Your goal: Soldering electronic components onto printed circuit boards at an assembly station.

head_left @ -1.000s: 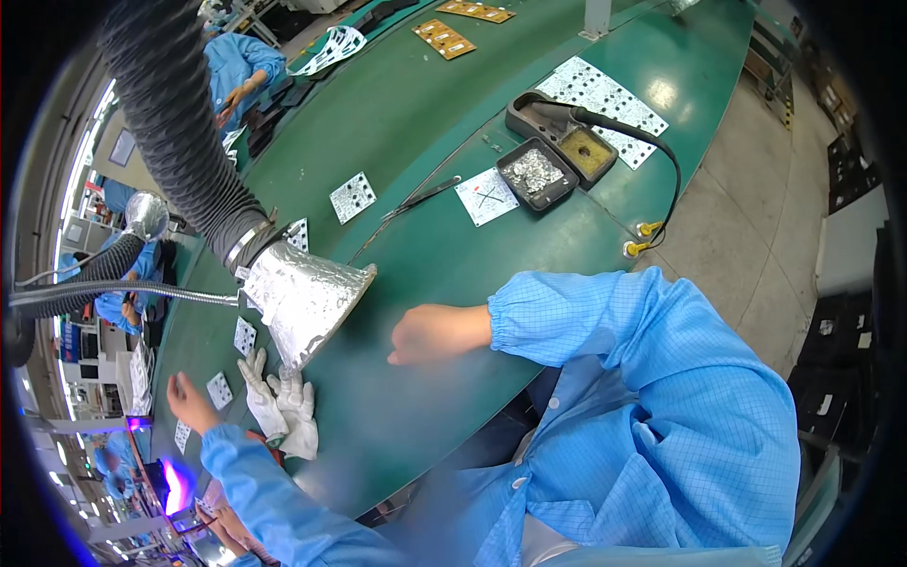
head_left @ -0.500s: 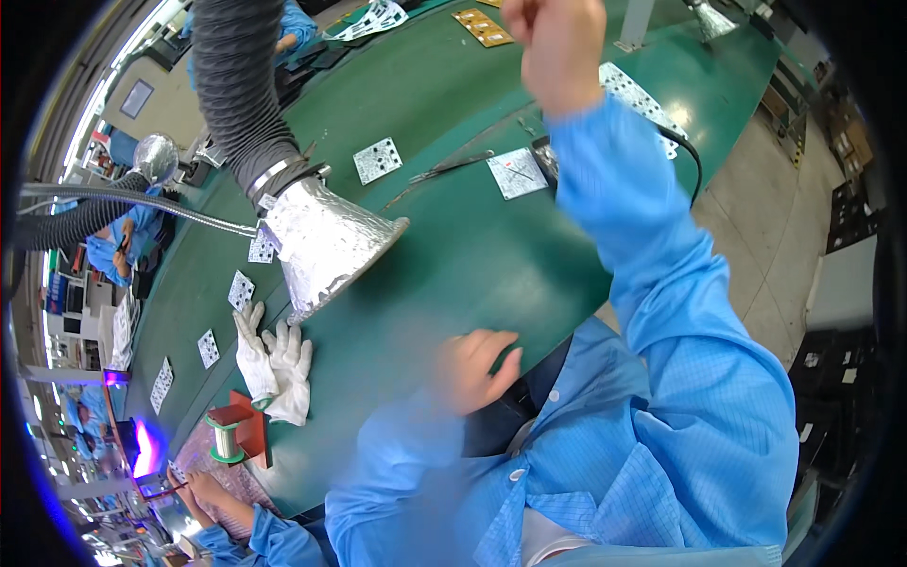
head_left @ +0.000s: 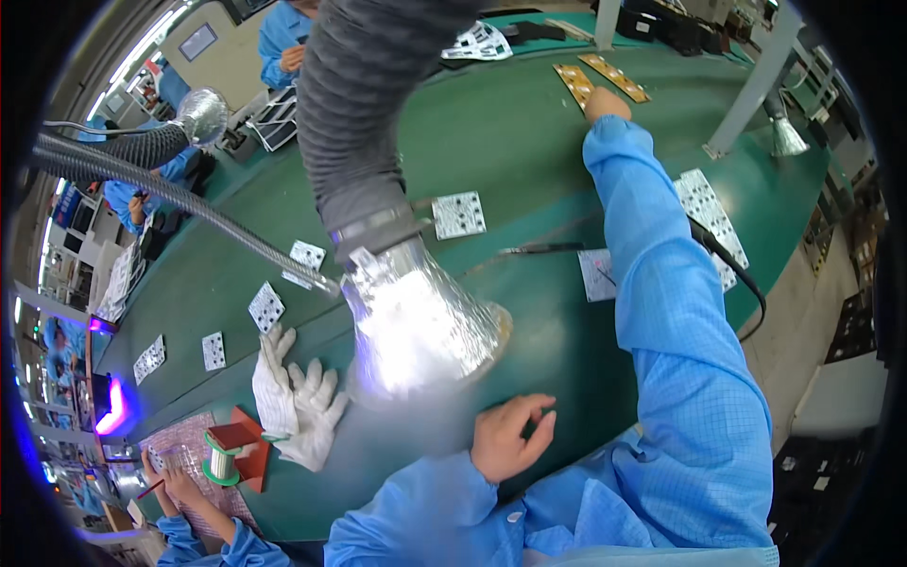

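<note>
My right hand (head_left: 607, 104) stretches to the far side of the green bench and touches or nearly touches the near end of a yellow-brown board panel (head_left: 573, 87). Its fingers are mostly hidden behind the hand. A second such panel (head_left: 615, 77) lies just right of the first. Over the bench's near edge rests my left hand (head_left: 513, 439), loosely curled, thumb and fingers apart, holding nothing. Partly under my right forearm is a small white circuit board (head_left: 595, 274), with a slim dark tool (head_left: 543, 249) to its left.
A foil-covered fume hose nozzle (head_left: 425, 321) hangs over the bench. White gloves (head_left: 300, 406) and a solder spool (head_left: 223, 465) on a red stand lie left. Several small circuit boards (head_left: 458, 215) are spread about; a larger white panel (head_left: 718, 236) and black cable (head_left: 742, 283) are right. Co-workers' hands (head_left: 175, 482) show lower left.
My right hand has gone from raised to low at the yellow-brown panels on the far side. The view has shifted, and my left hand now appears farther right, still empty.
</note>
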Available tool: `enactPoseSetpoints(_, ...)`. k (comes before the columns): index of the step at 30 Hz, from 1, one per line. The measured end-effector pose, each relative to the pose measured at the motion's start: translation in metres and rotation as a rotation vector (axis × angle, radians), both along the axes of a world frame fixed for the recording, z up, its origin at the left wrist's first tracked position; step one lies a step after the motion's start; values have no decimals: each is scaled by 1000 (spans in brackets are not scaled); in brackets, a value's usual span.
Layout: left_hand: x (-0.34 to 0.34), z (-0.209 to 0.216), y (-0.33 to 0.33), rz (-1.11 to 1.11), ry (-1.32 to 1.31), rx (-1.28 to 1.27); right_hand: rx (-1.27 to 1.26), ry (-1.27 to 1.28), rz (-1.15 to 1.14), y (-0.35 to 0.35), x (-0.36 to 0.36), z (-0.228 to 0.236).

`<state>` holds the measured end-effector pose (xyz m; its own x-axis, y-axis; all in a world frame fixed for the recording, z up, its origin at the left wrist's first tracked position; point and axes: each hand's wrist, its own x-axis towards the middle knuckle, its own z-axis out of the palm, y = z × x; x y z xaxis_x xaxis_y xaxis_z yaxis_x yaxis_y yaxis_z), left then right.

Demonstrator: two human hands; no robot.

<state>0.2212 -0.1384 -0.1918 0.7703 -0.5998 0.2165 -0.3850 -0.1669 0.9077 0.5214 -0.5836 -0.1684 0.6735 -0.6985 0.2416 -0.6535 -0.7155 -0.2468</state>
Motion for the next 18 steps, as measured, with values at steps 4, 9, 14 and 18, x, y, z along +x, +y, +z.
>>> enactPoseSetpoints(4,2,2,-3,42,14,-63,-88,30,-59,5,17,-11)
enactPoseSetpoints(9,4,5,-6,27,10,-35,-117,64,-19,13,23,-9)
enactPoseSetpoints(14,3,12,-4,33,123,80,-294,108,75,13,22,35)
enactPoseSetpoints(18,-1,12,-6,15,-1,19,-288,-55,59,12,-1,113)
